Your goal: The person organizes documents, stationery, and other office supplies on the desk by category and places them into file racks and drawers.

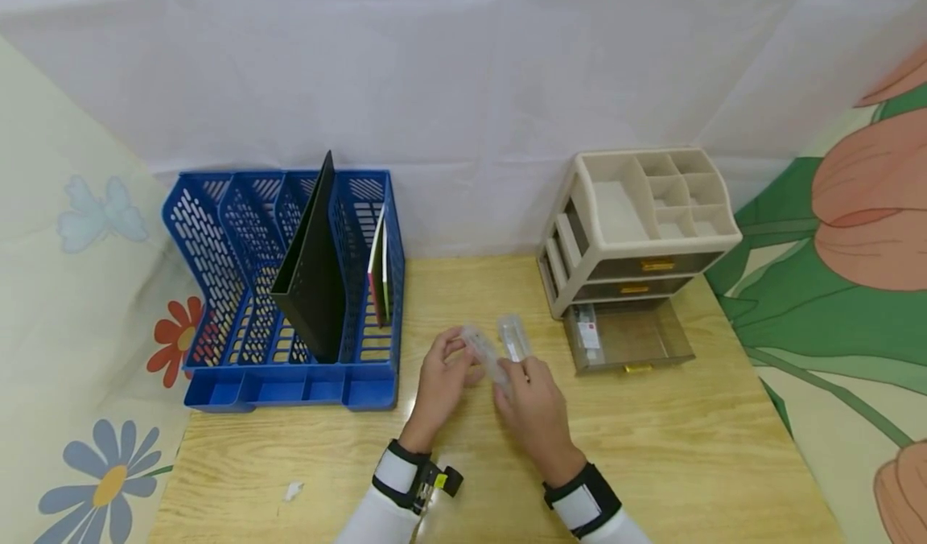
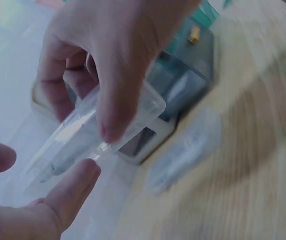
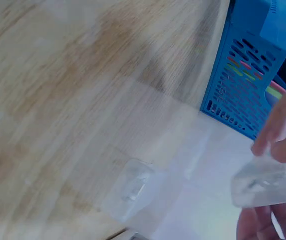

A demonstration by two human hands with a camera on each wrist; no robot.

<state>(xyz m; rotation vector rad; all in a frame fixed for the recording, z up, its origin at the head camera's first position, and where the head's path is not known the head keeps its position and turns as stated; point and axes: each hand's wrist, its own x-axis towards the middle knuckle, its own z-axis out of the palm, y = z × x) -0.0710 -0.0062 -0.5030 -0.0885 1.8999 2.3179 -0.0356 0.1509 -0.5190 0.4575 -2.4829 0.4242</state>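
Note:
A small clear plastic box (image 1: 484, 352) is held tilted above the table between both hands. The left hand (image 1: 443, 371) has its fingers at the far end of the box; in the left wrist view its fingertip touches the box's edge. The right hand (image 1: 537, 405) pinches the nearer end, thumb (image 2: 115, 117) on top and fingers behind. Something small and grey shows through the plastic box (image 3: 265, 185) in the right wrist view, too blurred to identify. A second clear plastic box (image 1: 514, 338) lies on the table just beyond the right hand.
At the left stands a blue file rack (image 1: 398, 311) with a black folder (image 1: 319, 286) and thin booklets (image 1: 379, 274). A beige drawer unit (image 1: 615, 206) stands at the right, its lowest drawer (image 1: 644, 339) pulled out with packaged items inside. A white scrap (image 1: 293, 491) lies front left.

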